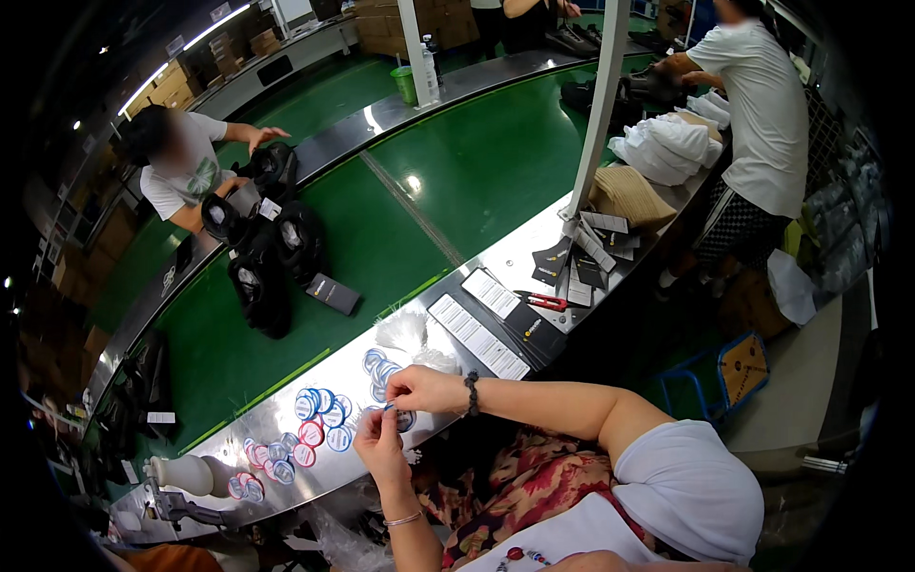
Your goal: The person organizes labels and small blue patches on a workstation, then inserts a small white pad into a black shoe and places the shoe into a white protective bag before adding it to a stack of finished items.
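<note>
Left hand (383, 450) near round labels (312, 434)

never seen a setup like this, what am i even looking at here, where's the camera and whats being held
There's no machine here: these are a person's bare hands, seen from above by a wide fisheye camera on their own head, so straight edges look bent. The left hand comes up from the lower edge; the right hand reaches in from the right. Their fingertips meet at a small bluish piece, too small to make out.

On the metal table lie blue discs, red discs, clear strands, cards and a red tool. Beyond it, black shoes sit on a green belt, with other people around.
</note>
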`<state>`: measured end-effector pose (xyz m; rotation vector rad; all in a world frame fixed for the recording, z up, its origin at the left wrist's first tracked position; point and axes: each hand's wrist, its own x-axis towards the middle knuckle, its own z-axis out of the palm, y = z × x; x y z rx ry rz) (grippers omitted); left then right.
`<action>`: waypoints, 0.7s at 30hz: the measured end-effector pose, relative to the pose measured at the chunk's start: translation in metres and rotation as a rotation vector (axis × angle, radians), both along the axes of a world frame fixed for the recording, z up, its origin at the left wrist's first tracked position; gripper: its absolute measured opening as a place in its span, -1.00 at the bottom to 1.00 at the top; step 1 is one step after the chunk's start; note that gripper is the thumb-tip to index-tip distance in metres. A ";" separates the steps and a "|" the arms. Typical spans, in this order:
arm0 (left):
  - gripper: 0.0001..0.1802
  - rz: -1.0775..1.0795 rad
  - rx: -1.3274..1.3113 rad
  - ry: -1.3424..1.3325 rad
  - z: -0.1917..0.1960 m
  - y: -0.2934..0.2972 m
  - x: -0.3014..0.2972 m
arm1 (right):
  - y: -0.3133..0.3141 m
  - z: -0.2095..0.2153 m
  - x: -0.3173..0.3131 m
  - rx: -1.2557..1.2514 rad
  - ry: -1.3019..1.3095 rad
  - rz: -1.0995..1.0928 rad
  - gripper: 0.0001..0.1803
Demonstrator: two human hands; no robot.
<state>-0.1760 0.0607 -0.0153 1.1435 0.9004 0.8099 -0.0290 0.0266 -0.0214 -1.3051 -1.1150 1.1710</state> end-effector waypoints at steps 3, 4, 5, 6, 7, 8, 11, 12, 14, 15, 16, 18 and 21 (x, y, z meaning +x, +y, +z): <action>-0.89 0.011 0.120 0.041 -0.002 -0.002 0.002 | 0.000 0.004 -0.002 -0.010 -0.032 -0.026 -0.86; -0.89 0.013 0.169 0.046 -0.002 -0.005 0.003 | 0.001 0.004 -0.003 -0.010 -0.048 -0.033 -0.86; -0.89 0.016 0.219 0.051 -0.002 -0.006 0.003 | 0.002 0.004 -0.004 -0.015 -0.075 -0.036 -0.86; -0.90 0.016 0.234 0.046 -0.002 -0.006 0.004 | 0.004 0.004 -0.004 -0.021 -0.102 -0.039 -0.86; -0.90 0.017 0.247 0.044 -0.003 -0.006 0.004 | 0.005 0.003 -0.005 -0.029 -0.126 -0.041 -0.86; -0.91 0.019 0.261 0.042 -0.004 -0.007 0.003 | 0.007 0.002 -0.004 -0.035 -0.161 -0.017 -0.87; -0.91 0.052 0.179 0.013 -0.008 -0.005 0.000 | 0.006 -0.004 -0.002 -0.021 0.023 0.034 -0.88; -0.91 0.065 0.155 -0.001 -0.007 -0.005 0.000 | 0.006 -0.005 -0.002 -0.022 0.079 0.022 -0.89; -0.91 0.091 0.105 -0.031 -0.005 -0.008 0.003 | 0.005 -0.004 -0.004 -0.028 0.189 -0.002 -0.90; -0.90 0.115 0.089 -0.033 -0.006 -0.010 0.004 | 0.004 -0.004 -0.005 -0.041 0.239 -0.032 -0.91; -0.90 0.139 0.076 -0.036 -0.008 -0.012 0.006 | 0.004 -0.005 -0.008 -0.050 0.287 -0.062 -0.91; -0.90 0.158 0.089 -0.037 -0.010 -0.013 0.007 | 0.005 -0.007 -0.011 -0.058 0.320 -0.096 -0.91; -0.90 0.136 0.193 -0.032 -0.016 -0.016 0.007 | 0.005 -0.011 -0.011 -0.044 0.138 -0.114 -0.90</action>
